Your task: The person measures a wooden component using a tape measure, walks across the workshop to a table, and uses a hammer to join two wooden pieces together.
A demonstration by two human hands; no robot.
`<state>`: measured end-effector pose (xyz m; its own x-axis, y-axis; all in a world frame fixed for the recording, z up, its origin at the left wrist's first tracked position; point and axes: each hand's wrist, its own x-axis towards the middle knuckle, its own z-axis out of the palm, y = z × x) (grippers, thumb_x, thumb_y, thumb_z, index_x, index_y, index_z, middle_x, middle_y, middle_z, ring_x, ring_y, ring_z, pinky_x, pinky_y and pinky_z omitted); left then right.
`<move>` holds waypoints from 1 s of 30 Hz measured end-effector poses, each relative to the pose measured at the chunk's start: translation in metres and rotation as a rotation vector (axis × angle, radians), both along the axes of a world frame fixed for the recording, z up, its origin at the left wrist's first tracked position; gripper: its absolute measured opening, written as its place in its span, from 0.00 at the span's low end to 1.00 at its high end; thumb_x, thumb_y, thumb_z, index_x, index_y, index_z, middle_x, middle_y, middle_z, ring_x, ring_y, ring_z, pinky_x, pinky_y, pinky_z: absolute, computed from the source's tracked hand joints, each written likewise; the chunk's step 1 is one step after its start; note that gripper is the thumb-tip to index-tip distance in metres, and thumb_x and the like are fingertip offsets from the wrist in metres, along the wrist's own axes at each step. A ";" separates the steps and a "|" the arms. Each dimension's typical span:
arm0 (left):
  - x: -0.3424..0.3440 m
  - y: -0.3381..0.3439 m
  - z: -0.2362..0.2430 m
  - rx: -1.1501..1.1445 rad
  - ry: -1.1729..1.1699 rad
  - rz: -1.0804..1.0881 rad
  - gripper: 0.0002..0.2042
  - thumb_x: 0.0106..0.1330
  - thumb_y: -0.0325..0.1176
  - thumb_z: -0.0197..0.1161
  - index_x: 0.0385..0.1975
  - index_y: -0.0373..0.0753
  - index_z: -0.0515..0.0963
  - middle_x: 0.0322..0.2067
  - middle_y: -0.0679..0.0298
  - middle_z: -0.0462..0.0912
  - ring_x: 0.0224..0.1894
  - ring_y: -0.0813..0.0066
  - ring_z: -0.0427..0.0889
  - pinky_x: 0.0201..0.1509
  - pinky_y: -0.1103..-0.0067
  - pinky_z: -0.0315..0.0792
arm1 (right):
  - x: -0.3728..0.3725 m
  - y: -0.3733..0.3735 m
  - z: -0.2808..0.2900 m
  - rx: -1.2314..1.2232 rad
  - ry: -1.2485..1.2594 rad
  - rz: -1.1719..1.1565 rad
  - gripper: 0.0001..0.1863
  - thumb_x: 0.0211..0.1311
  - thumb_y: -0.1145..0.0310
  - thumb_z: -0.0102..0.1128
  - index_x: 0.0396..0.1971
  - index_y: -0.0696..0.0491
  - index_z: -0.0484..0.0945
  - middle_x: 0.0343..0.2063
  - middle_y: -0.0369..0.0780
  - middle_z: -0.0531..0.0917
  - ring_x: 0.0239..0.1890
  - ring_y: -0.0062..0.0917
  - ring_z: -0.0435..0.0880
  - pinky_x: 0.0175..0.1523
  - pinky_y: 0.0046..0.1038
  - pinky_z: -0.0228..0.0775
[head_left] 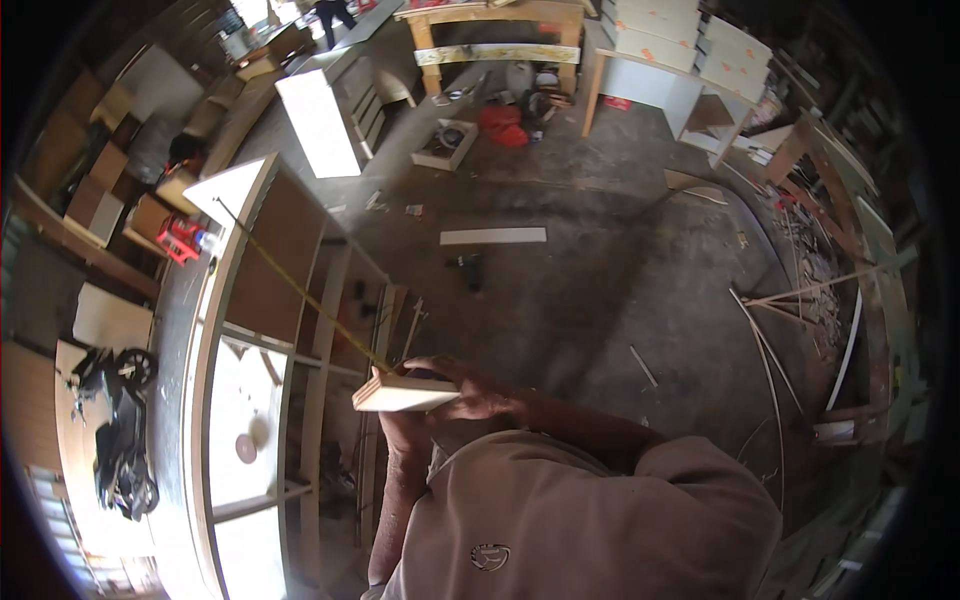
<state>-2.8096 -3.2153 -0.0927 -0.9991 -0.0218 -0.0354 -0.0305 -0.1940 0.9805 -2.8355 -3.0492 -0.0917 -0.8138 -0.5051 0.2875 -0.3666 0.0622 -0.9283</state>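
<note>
A short pale wooden board (pixel 408 396) lies across my two hands in front of my chest. My left hand (pixel 402 428) is closed on it from below, its fingers partly hidden by the board. My right hand (pixel 472 392) curls at the board's other end, beside a dark shape that is mostly covered. From between my hands a yellow tape measure blade (pixel 300 288) runs out taut to the far end of a wooden cabinet frame (pixel 303 360) at my left. Which hand grips the tape's case is hidden.
On the floor ahead lie a white strip (pixel 493 236) and a cordless drill (pixel 468 270). Farther off stand a wooden workbench (pixel 500 12) and a white panel (pixel 322 125). Thin wood strips (pixel 768 345) lie at right. A motorcycle (pixel 122 440) stands beyond the frame.
</note>
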 end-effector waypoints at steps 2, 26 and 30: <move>-0.027 0.028 -0.001 0.113 0.004 -0.117 0.12 0.71 0.30 0.56 0.51 0.33 0.74 0.44 0.60 0.81 0.46 0.73 0.81 0.48 0.75 0.76 | -0.014 0.027 -0.008 -0.054 -0.070 -0.076 0.47 0.44 0.67 0.80 0.66 0.48 0.65 0.58 0.45 0.75 0.62 0.38 0.74 0.66 0.39 0.67; -0.325 0.306 0.230 0.986 0.060 -1.948 0.42 0.70 0.63 0.49 0.69 0.29 0.57 0.67 0.41 0.62 0.69 0.48 0.63 0.70 0.55 0.56 | 0.039 0.305 -0.128 -0.231 -1.046 -1.393 0.34 0.46 0.73 0.77 0.55 0.53 0.71 0.39 0.40 0.83 0.37 0.27 0.85 0.30 0.32 0.83; -0.310 0.347 0.246 1.122 -0.081 -2.183 0.39 0.70 0.61 0.50 0.67 0.31 0.59 0.66 0.39 0.63 0.70 0.46 0.63 0.71 0.55 0.53 | 0.115 0.229 -0.189 -0.633 -1.323 -1.656 0.40 0.44 0.71 0.79 0.60 0.49 0.70 0.42 0.41 0.84 0.42 0.34 0.86 0.36 0.43 0.82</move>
<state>-3.1194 -2.8678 0.1535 0.4175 0.6144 0.6695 -0.8187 -0.0654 0.5706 -2.7209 -2.8203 -0.2802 -0.1003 0.5509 -0.8285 0.3524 -0.7591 -0.5473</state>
